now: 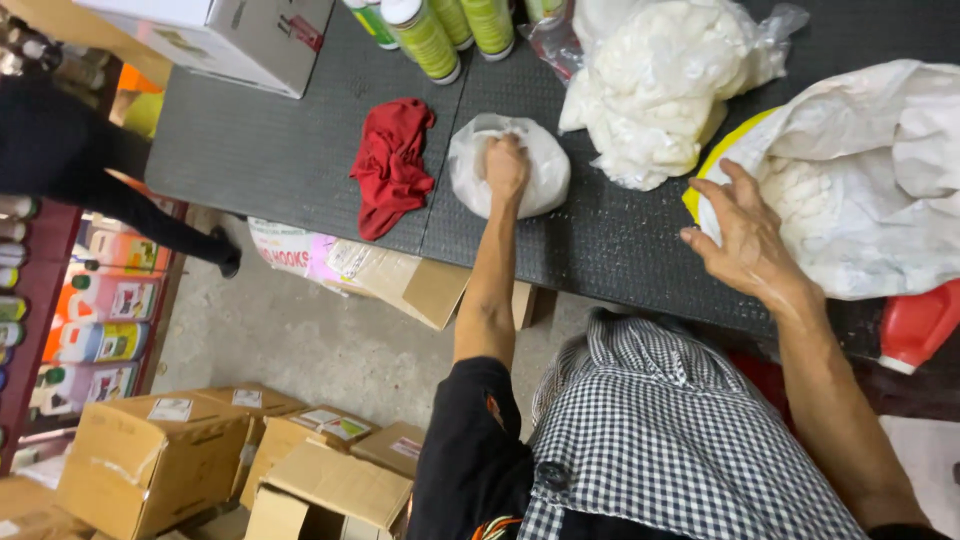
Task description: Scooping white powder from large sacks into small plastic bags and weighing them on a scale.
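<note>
Looking down past a black-and-white checked cloth (pixel 660 440) at the bottom of the view, two bare arms reach up onto a dark ribbed table top (pixel 280 150).

The right hand (pixel 745 235) lies nearest, fingers spread and slightly curled, resting on the edge of a large white sack (pixel 880 180) whose mouth lies open. Just beyond the fingertips, inside that mouth, sit pale white lumps (pixel 795 190), and a yellow rim (pixel 722 152) curves out from under the sack beside the hand. Off to the hand's outer side, at the table edge, is a red plastic container (pixel 915 325).

The left hand (pixel 506 165) reaches farther, closed into a fist that pinches the gathered top of a small white plastic bag (pixel 515 170); the bag sits on the table right under the hand, round and full. Just beside this hand, on its outer side, lies a crumpled red cloth (pixel 392 160), apart from the bag.

Between the two hands and farther out, a clear plastic bag (pixel 660 80) of white pieces rests on the table. Beyond the left hand stand green bottles (pixel 440 30) with white caps, and farther to its outer side a white cardboard box (pixel 230 40). Below the table, brown cartons (pixel 200 450) sit on the concrete floor.
</note>
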